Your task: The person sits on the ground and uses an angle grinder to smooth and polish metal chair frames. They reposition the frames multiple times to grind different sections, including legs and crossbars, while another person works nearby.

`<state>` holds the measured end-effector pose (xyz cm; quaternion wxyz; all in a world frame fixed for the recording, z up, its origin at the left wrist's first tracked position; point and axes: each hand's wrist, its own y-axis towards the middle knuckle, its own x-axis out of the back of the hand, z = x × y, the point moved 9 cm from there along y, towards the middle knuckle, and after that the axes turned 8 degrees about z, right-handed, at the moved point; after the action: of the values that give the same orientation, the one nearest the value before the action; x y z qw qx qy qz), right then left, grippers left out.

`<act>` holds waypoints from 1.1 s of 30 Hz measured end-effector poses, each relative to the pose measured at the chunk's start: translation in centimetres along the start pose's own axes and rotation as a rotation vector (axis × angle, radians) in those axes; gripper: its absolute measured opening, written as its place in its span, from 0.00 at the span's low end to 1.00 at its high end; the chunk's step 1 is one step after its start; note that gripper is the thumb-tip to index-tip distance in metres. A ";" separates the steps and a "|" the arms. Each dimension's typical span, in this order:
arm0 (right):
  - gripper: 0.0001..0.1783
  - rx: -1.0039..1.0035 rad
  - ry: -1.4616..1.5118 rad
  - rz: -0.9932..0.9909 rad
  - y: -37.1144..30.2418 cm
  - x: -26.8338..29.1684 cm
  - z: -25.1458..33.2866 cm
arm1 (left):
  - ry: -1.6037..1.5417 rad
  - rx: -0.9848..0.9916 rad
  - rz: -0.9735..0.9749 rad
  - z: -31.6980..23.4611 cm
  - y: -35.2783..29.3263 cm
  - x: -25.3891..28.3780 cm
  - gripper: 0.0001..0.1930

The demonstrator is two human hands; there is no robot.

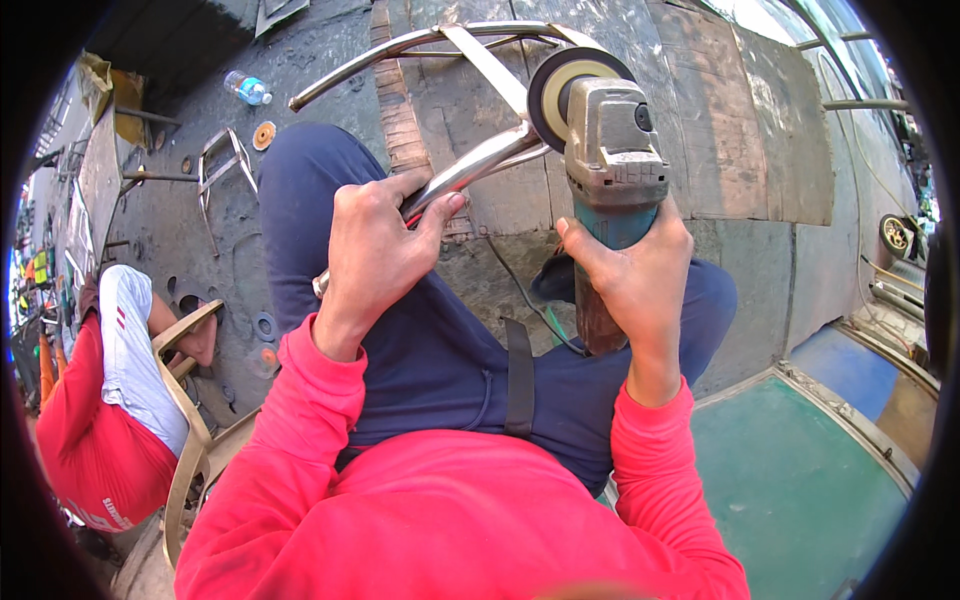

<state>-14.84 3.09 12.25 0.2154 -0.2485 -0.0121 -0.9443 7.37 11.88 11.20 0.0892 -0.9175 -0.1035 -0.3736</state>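
My left hand point(385, 240) is wrapped round a shiny bent metal tube frame point(480, 158), which stretches forward from above my left thigh. A curved tube with crossbars forms its far part. In my right hand point(640, 275) is an angle grinder point(615, 150) with a grey head and a teal body, my fingers closed round that body. Its round disc point(568, 92) stands beside the frame's tube and looks to be touching it or very close. Whether the disc is spinning I cannot tell. A dark cord point(520, 290) runs near the grinder's rear end.
Flattened cardboard point(700, 110) covers the floor ahead. To the left lie a plastic bottle point(248, 88), a small metal frame point(225, 170) and several loose discs point(264, 135). A person in red point(100, 430) sits at left by a tan plastic chair point(190, 440). A green panel point(800, 480) is at right.
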 end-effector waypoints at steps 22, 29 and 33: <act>0.26 0.017 -0.083 -0.070 0.0 0.5 0.5 | -0.010 -0.043 -0.040 0.2 0.0 -0.3 0.13; 0.26 0.018 -0.076 -0.016 0.0 0.1 0.5 | 0.004 -0.044 -0.047 0.0 0.0 -0.4 0.13; 0.26 0.013 -0.101 -0.052 0.2 0.7 0.4 | 0.023 -0.052 -0.047 0.0 0.0 -0.5 0.13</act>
<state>-15.08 2.70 12.93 0.1915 -0.2942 -0.0356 -0.9357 6.96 11.84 10.83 0.0579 -0.9123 -0.1144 -0.3888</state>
